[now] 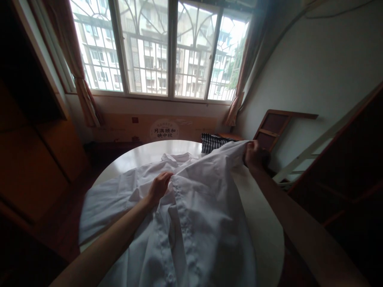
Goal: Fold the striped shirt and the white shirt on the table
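A white button-up shirt (206,191) lies spread over a round white table (260,211), its collar (176,158) toward the far side and its front partly open. My left hand (160,186) pinches the shirt's front edge near the middle, below the collar. Over at the right, my right hand (254,154) is closed on the sleeve or shoulder part and holds it raised above the table, so the cloth stretches taut between both hands. The fingertips of my right hand are partly hidden by shadow and cloth.
Dark striped folded cloth (214,142) lies at the table's far edge. Behind stands a printed cardboard panel (125,125) beneath a barred window (148,52) with tied curtains (86,99). A wooden frame (273,123) leans at the right wall; an orange-brown cabinet (38,167) stands left.
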Available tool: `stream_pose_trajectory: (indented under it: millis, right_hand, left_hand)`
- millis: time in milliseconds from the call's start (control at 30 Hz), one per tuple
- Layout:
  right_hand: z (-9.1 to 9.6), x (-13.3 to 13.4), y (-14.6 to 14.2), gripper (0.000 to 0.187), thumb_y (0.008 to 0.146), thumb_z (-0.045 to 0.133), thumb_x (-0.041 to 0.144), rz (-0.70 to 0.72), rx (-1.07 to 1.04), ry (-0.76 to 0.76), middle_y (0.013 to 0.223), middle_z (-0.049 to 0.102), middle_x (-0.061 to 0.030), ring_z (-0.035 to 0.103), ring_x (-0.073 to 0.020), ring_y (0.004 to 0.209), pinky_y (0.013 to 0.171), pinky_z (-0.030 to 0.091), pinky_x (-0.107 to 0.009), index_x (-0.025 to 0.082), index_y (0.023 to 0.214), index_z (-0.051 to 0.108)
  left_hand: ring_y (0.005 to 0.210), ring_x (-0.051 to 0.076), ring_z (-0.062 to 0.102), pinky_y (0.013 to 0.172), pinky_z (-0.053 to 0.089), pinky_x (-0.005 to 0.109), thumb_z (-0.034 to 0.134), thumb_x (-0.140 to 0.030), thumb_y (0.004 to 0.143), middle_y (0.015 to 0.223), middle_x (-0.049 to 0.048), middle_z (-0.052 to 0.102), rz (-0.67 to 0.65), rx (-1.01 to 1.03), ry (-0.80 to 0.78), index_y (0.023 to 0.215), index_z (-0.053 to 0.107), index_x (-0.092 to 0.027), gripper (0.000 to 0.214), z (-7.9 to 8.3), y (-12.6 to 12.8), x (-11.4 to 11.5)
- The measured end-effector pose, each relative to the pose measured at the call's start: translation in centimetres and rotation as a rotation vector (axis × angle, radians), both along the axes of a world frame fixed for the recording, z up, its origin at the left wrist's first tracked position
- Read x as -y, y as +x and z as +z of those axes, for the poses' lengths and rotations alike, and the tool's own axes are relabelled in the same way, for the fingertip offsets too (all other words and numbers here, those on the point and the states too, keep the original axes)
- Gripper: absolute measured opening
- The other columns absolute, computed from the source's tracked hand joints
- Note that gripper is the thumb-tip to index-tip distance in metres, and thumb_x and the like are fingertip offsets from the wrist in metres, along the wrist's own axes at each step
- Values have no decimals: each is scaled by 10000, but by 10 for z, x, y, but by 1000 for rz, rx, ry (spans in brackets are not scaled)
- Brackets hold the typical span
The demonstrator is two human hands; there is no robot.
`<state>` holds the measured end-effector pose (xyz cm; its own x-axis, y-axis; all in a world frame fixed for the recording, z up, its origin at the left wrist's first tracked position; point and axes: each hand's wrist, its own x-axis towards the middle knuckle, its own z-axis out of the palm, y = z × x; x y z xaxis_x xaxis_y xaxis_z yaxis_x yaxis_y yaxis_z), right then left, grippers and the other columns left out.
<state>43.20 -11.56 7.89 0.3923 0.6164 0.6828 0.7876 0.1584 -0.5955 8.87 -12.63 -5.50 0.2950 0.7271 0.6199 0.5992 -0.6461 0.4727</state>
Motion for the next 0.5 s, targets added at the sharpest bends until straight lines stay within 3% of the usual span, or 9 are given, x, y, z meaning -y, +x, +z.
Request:
stream_pose_trajectory:
  millis: [100,167,233,367,500]
  right_hand:
    - [11,1,27,288,882,324,261,-181,133,79,935,589,-146,535,-237,919,795,388,-388,98,961,548]
    - [6,-1,41,258,854,389,298,-206,276,41,927,602,-130,546,-237,905,770,395,-362,125,950,554]
    - [-10,-4,55,267,801,485,348,-165,371,-134,914,614,-120,562,-238,877,729,408,-338,135,945,557]
    - [-59,-5,82,404,627,662,421,-124,442,-577,878,628,-128,587,-252,825,632,417,-295,133,898,579]
    - [-88,6,109,189,676,611,289,-119,325,-829,784,646,-87,604,-213,731,572,397,-261,163,818,606]
  left_hand:
    - [772,154,596,704,469,262,389,-152,829,846,61,638,-76,-70,31,863,588,-171,203,-3,2,-3]
    - [718,143,588,663,465,243,418,-124,800,777,40,633,-99,-118,50,794,591,-179,182,-6,3,-6]
    - [660,133,571,621,454,226,442,-101,771,702,25,612,-113,-148,63,717,584,-175,169,-9,3,-9]
    - [648,117,563,611,439,202,448,-79,760,698,20,603,-187,-169,34,695,584,-165,174,-13,2,-12]
    - [690,122,575,637,439,202,453,-83,762,746,26,623,-198,-165,-18,726,606,-162,176,-13,1,-12]
